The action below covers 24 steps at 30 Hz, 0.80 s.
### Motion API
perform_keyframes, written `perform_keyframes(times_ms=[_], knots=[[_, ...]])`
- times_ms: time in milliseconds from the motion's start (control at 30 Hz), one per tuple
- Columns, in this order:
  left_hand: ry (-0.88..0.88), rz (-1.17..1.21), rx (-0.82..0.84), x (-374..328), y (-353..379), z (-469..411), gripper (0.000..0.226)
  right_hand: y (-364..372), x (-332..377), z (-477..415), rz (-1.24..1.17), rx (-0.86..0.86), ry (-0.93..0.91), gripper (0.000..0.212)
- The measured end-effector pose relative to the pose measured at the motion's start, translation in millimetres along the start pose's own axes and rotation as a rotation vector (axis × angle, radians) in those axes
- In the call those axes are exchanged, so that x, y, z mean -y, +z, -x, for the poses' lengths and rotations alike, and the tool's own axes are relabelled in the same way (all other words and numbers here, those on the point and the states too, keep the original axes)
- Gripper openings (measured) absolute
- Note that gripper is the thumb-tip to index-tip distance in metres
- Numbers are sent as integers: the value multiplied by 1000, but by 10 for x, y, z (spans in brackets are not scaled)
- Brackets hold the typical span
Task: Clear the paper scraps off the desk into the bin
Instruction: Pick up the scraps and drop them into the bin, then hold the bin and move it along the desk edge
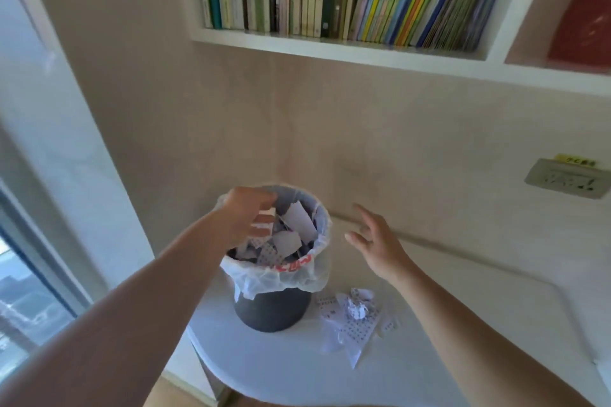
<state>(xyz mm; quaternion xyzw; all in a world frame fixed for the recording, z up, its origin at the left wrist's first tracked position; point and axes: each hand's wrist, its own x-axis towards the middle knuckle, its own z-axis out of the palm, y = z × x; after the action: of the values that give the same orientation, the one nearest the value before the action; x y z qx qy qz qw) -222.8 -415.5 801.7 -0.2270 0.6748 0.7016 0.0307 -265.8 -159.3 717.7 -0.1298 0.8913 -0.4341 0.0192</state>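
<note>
Left hand [246,215] over bin [272,311] (grip unclear), right hand [380,241] spread, scraps [355,317] on desk [446,340]

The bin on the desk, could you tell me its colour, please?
Dark grey bin, with a white liner; head view.

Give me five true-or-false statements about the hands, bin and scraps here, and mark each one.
1. The left hand is over the bin. True.
2. The bin stands on the floor. False: it stands on the desk.
3. Scraps lie on the desk right of the bin. True.
4. The right hand grips a book. False: it is open and empty, above the desk.
5. The bin has no liner. False: a white bag folds over its rim.
</note>
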Motion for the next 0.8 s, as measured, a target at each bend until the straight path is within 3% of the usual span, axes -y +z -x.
perform_keyframes(times_ms=[100, 167, 233, 267, 333, 533, 667, 800], knots=[[37, 27, -241, 133, -327, -51, 7, 138, 395, -121, 6, -1, -31, 54], [142, -241, -417, 285, -520, -119, 9, 258, 530, -204, 48, -10, 11, 44], [146, -521, -481, 439, -632, -187, 9, 359, 598, -293, 73, -55, 51, 28], [111, -531, -472, 512, -681, -240, 9, 399, 610, -337, 74, -90, 66, 20], [20, -387, -449, 627, -724, -349, 15, 450, 575, -430, 55, -136, 109, 12], [-163, 109, -385, 657, -818, -415, 19, 582, 230, -808, -43, -37, 308, 26], [-254, 255, -240, 753, -1057, -232, 19, 637, 287, -770, -124, 24, 353, 20], [-303, 349, -151, 891, -1428, 170, 27, 694, 599, -414, -263, 197, 337, 10]])
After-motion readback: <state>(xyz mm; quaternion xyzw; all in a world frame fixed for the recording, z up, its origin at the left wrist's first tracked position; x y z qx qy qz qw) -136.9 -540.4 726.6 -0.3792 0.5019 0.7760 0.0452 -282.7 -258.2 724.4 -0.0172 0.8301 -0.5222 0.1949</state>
